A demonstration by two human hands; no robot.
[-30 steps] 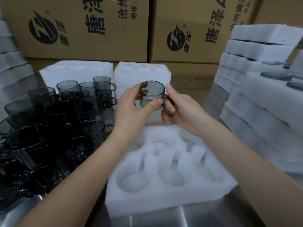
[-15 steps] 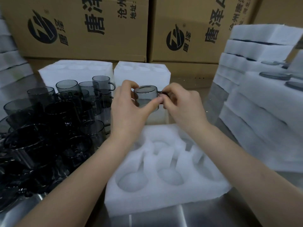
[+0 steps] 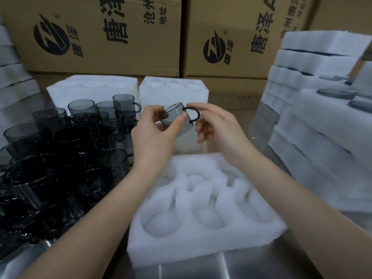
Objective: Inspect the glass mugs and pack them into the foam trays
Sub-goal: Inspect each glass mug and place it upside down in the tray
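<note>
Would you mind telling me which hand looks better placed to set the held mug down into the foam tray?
Probably the left hand: it grips the mug round its body, while the right hand only pinches the handle, above the foam tray.

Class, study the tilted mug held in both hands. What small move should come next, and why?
Probably turn the mug upright and lower it into a pocket of the foam tray. It sits tilted in the left hand, the right hand is on its handle, and the visible pockets are empty.
</note>
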